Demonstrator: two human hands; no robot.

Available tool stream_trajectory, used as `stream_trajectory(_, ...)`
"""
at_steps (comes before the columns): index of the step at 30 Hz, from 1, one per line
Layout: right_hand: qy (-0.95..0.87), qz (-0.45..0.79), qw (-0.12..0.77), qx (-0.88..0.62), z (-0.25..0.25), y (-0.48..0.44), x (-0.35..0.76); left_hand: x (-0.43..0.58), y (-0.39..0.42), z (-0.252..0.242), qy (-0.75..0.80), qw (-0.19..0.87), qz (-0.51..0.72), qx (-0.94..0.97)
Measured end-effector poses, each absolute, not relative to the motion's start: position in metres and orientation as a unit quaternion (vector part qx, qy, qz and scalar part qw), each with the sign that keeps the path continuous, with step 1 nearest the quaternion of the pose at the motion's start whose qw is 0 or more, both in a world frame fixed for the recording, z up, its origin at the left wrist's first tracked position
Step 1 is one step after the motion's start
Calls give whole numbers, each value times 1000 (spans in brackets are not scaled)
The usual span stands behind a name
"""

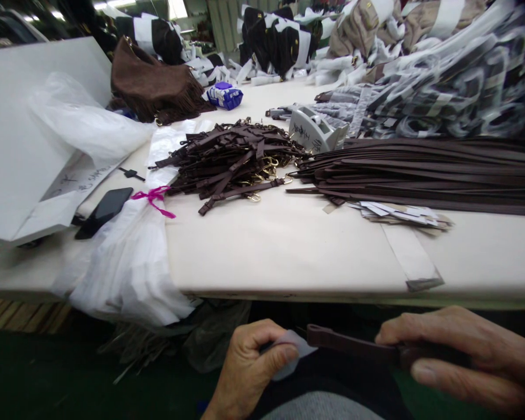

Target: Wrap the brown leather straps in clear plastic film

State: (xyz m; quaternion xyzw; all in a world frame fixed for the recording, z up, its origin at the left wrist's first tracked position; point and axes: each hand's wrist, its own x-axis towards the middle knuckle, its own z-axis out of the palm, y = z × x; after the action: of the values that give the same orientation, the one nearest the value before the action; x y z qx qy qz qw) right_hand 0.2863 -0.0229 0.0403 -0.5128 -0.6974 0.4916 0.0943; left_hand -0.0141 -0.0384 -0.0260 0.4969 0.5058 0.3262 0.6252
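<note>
the pale desk [266, 251] is brightly, fairly evenly lit; lights [177, 9] glow beyond its far left. below it, the floor [21, 373] sinks into dimness. before it, the hands [256, 364] look softly blurred. plastic wrapping [476, 87] at its far right shines, smeared and stretched towards a darkened corner.

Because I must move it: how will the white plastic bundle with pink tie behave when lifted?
The white plastic bundle is probably floppy, since its end droops off the table. It seems light, its layers looking thin and translucent. Below the pink tie the layers spread and may fan out.
</note>
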Motion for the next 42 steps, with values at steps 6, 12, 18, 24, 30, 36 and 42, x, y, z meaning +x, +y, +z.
stream_trajectory(6, -701, 489, 24, -519, 41, -23, 286, -12, -37, -26, 501, 625, 321, 504)
stream_trajectory(12, -704, 483, 18, -520, 43, -21, 281, -10, -37, -25, 493, 619, 320, 520)
stream_trajectory(18, -722, 474, 31, -503, 47, -19, 277, -10, -37, -25, 489, 618, 316, 529)
stream_trajectory(24, -745, 428, 72, -507, 42, -23, 281, -7, -36, -23, 488, 623, 318, 522)
stream_trajectory(30, -771, 385, 63, -504, 39, -26, 284, -8, -38, -28, 477, 616, 304, 548)
stream_trajectory(36, -783, 384, 43, -487, 47, -22, 281, -7, -42, -33, 500, 637, 327, 487)
stream_trajectory(42, -779, 389, 58, -488, 45, -27, 284, -6, -41, -32, 500, 625, 335, 496)
